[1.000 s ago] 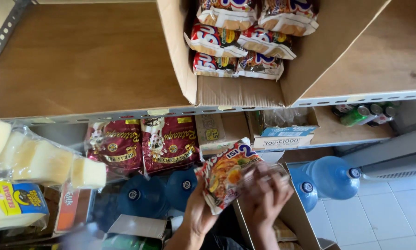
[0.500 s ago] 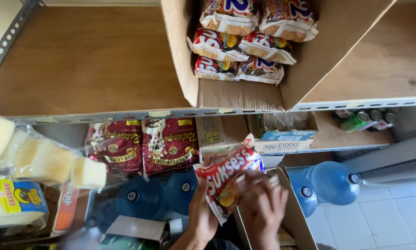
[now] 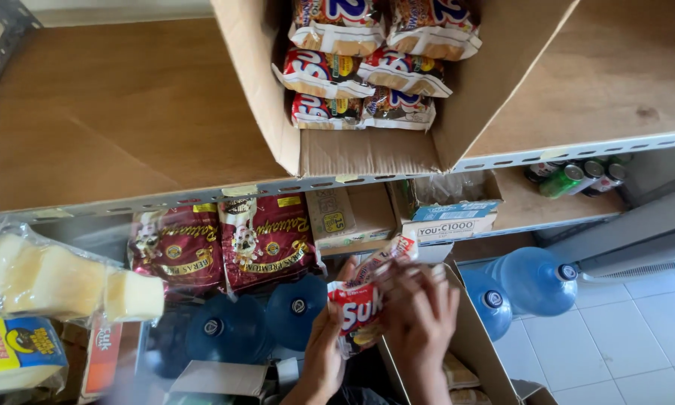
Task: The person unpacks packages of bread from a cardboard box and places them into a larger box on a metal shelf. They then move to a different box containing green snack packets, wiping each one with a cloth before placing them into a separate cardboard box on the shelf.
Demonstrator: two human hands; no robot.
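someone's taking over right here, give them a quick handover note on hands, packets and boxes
Left hand: grips the red and white snack packet from below.
Right hand: on the same packet from the right side, blurred.
Open cardboard box on the upper shelf: already holds stacked packets of the same kind, with bare room at its near end.
Lower cardboard box: beside the hands, more packets showing inside.
Done: several packets are shelved.
Left: the held packet is not yet in the upper box.
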